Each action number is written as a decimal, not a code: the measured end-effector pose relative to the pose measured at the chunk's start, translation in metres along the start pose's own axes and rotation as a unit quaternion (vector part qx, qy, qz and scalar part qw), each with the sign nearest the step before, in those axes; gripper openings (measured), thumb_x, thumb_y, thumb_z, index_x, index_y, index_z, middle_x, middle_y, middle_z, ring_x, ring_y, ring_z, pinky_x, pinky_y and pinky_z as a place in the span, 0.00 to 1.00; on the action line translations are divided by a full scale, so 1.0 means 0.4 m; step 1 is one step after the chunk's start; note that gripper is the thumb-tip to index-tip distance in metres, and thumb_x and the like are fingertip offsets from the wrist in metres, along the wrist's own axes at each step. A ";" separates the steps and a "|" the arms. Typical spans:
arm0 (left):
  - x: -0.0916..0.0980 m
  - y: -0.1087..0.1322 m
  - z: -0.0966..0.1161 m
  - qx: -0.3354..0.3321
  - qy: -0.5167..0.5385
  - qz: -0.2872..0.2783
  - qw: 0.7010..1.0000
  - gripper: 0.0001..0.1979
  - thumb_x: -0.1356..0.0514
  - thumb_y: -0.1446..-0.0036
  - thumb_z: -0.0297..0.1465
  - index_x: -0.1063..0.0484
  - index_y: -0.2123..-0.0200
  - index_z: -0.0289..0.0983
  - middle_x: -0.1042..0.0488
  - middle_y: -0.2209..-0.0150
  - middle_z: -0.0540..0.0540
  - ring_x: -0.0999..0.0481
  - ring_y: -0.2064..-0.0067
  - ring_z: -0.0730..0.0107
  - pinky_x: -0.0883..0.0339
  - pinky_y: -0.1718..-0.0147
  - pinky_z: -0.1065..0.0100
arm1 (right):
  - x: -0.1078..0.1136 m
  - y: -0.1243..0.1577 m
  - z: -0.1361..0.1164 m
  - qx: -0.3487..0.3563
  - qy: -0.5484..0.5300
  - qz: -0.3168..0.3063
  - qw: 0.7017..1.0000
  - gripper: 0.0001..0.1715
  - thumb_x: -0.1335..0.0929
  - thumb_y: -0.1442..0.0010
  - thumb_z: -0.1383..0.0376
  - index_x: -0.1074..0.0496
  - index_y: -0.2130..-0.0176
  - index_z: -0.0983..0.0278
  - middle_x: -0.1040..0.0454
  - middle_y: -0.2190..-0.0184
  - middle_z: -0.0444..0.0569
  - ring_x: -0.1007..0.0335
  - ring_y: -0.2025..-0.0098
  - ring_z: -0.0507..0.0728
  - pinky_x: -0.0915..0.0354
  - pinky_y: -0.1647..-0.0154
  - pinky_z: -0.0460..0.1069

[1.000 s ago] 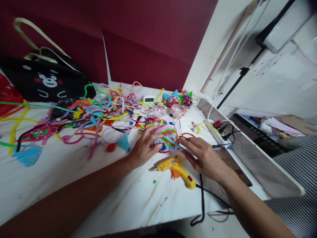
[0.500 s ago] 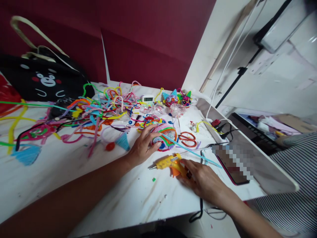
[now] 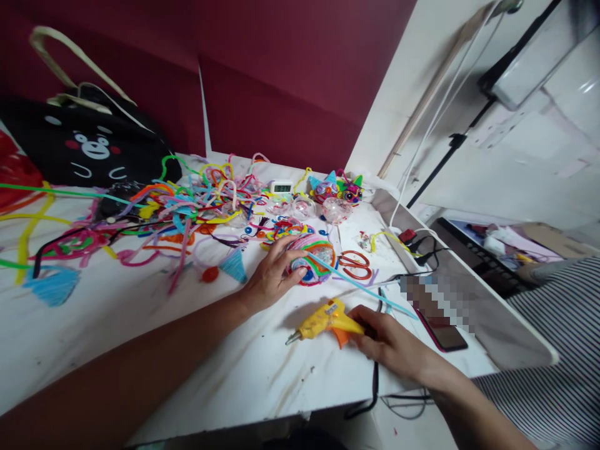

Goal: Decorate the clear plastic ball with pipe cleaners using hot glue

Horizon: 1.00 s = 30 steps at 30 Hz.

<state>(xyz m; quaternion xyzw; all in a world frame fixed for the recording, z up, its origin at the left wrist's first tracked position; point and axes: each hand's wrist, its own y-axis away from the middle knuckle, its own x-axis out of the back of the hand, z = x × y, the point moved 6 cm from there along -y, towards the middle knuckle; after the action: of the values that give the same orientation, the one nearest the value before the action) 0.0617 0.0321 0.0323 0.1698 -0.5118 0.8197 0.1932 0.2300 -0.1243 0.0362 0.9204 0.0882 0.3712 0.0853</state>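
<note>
My left hand point(image 3: 274, 275) is closed around the left side of a round ornament point(image 3: 315, 257) wrapped in pink, green, orange and blue pipe cleaner. A loose light-blue pipe cleaner point(image 3: 370, 292) runs from the ornament toward the lower right. In my right hand point(image 3: 387, 340) is the rear of the handle of a yellow glue gun point(image 3: 323, 319) with an orange trigger, its metal nozzle pointing left and down over the white table point(image 3: 244, 387). Orange-handled scissors point(image 3: 356, 265) lie just right of the ornament.
Tangled pipe cleaners point(image 3: 220, 187) cover the back left, before a black bag point(image 3: 94, 147). Decorated cat-like ornaments point(image 3: 323, 186) and a small digital clock point(image 3: 281, 187) stand behind. A phone point(image 3: 443, 328) lies at right near a power strip point(image 3: 398, 247). Striped fabric point(image 3: 562, 337) shows at far right.
The glue gun has shifted slightly right and down, with its nozzle tilted further downward. My right hand has moved right with it. My left hand stays on the ornament.
</note>
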 end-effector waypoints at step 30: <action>-0.005 0.004 -0.009 -0.003 0.000 -0.005 1.000 0.16 0.42 0.36 0.32 0.36 0.46 0.41 0.40 0.38 0.38 0.37 0.35 0.56 0.38 0.38 0.51 | 0.213 0.170 -0.049 0.037 -0.262 0.438 0.859 0.25 0.22 0.54 0.59 0.24 0.54 0.56 0.22 0.61 0.50 0.25 0.69 0.56 0.30 0.79 0.45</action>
<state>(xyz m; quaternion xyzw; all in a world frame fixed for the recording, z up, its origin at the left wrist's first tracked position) 0.0624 0.0343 0.0285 0.1718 -0.5134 0.8171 0.1982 0.2837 -0.1691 0.1221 0.9297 -0.3363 0.1117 -0.1006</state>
